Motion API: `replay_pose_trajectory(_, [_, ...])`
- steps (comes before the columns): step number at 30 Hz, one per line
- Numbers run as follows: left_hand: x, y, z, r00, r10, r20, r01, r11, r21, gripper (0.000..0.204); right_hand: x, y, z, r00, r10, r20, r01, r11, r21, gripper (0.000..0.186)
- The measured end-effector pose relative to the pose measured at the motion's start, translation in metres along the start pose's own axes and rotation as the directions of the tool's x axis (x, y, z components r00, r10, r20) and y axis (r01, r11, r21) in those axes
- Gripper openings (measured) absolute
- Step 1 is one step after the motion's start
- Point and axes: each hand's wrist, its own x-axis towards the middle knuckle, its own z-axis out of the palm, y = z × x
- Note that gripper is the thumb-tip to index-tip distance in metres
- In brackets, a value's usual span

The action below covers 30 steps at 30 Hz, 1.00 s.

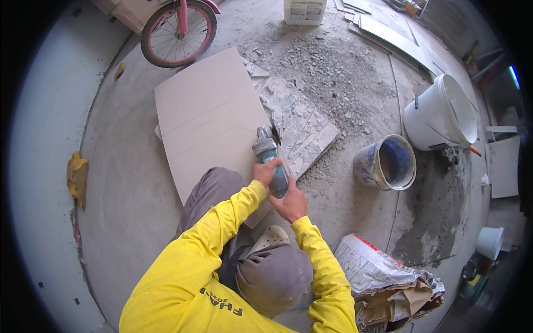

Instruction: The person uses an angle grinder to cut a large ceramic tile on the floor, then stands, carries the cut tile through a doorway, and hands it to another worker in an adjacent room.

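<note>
Both of my hands grip a teal and grey angle grinder [268, 156]. My left hand [265, 171] holds its body from the left, and my right hand [291, 202] wraps the rear of the handle. The grinder's head rests at the right edge of a large beige tile [208, 116] that lies flat on the concrete floor. Pencil lines cross the tile. My yellow sleeves and grey trousers fill the lower middle, with one knee on the tile's near edge.
A broken grey slab [300, 125] and rubble lie right of the tile. A blue bucket [387, 164], a white bucket [442, 114], a torn paper sack [388, 283] and a small white pail [489, 242] stand to the right. A pink bicycle wheel [176, 33] is at the back.
</note>
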Motion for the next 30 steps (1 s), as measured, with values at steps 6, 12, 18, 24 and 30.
replay_pose_trajectory(6, [-0.007,-0.004,0.002,0.999,0.037,0.018,-0.037,0.999,0.004,0.029,-0.004,0.006,-0.001,0.999,-0.023,-0.031,0.024,1.000,0.011,0.079])
replay_pose_trajectory(12, [-0.014,-0.007,0.004,1.000,0.019,0.012,-0.020,1.000,0.019,0.029,-0.009,0.007,-0.004,1.000,-0.008,-0.018,0.008,1.000,-0.001,0.072])
replay_pose_trajectory(18, [-0.020,-0.010,0.004,0.998,0.056,0.029,-0.056,0.998,0.016,0.029,-0.015,0.011,-0.002,0.998,-0.031,-0.048,0.031,1.000,0.004,0.071])
replay_pose_trajectory(24, [-0.022,-0.009,0.005,0.999,0.048,0.017,-0.049,0.998,0.030,0.028,-0.015,0.013,-0.001,0.999,-0.017,-0.031,0.017,1.000,-0.004,0.071])
replay_pose_trajectory(30, [-0.015,-0.007,0.004,0.999,0.018,0.033,-0.018,1.000,-0.004,0.026,-0.009,0.009,0.000,1.000,0.008,-0.011,-0.008,1.000,0.007,0.072])
